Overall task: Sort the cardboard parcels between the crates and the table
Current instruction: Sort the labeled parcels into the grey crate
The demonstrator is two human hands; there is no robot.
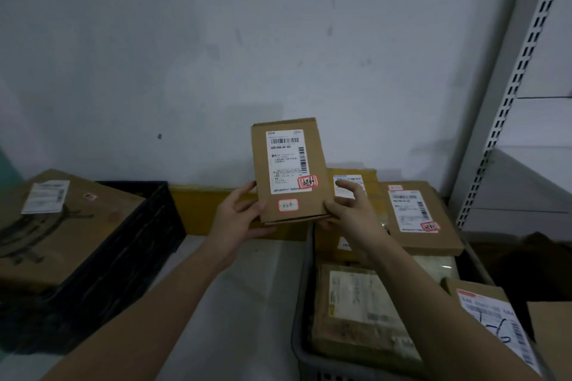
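The left hand's fingers [247, 187] curl round the lower left edge of the held parcel [289, 168], thumb on its labelled face, while the right hand [349, 213] pinches the lower right corner, its upper fingers loose and lifted just beside the edge rather than pressed on it. So both hands grip the parcel at its near end, and its long axis runs up and away from them, the top leaning slightly left, the shipping label [286, 161] facing the camera as if being read. It hangs in the air, touching nothing else, above the strip of pale bench [247, 303] between the two crates. From here the black crate [123, 244], with a large box [58, 226] sitting in it, lies well to the left and lower; the grey crate [301, 334], packed with parcels, lies just below and to the right, directly under the right forearm. The right hand is nearer the grey crate, the left hand [240, 215] nearer the black one, so whichever way the label decides, the parcel probably swings sideways and down, flat end leading.
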